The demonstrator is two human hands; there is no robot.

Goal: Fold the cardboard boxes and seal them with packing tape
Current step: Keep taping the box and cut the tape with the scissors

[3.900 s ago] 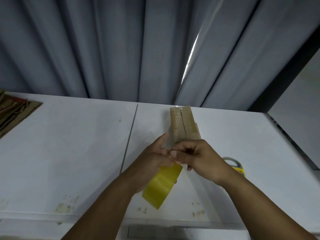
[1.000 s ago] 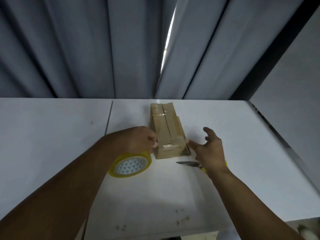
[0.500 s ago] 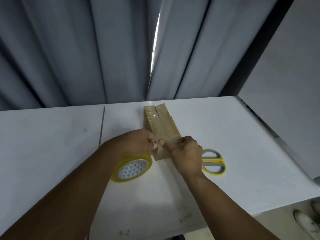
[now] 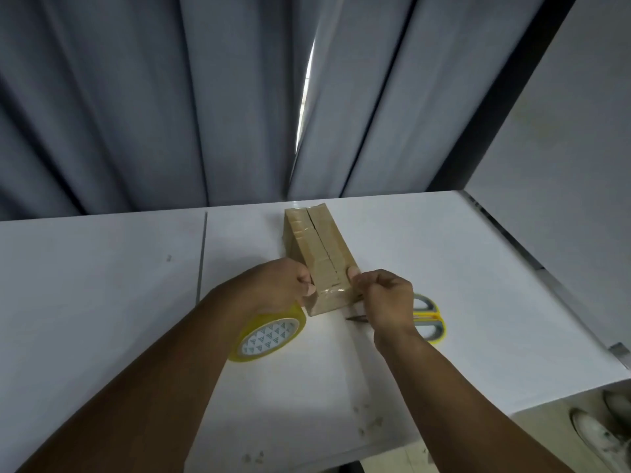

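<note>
At the near end of the cardboard box (image 4: 324, 247), my left hand (image 4: 280, 288) and right hand (image 4: 386, 298) clamp it from either side, fingers curled against its walls, right thumb pressed on top. The box lies lengthwise on the white table (image 4: 102, 285), a clear tape strip (image 4: 333, 290) across this end (the centre seam looks unsealed). Step judged: smoothing tape down. The next move calls for the tape roll (image 4: 269, 332) below my left wrist and the scissors (image 4: 428, 317) behind my right.
</note>
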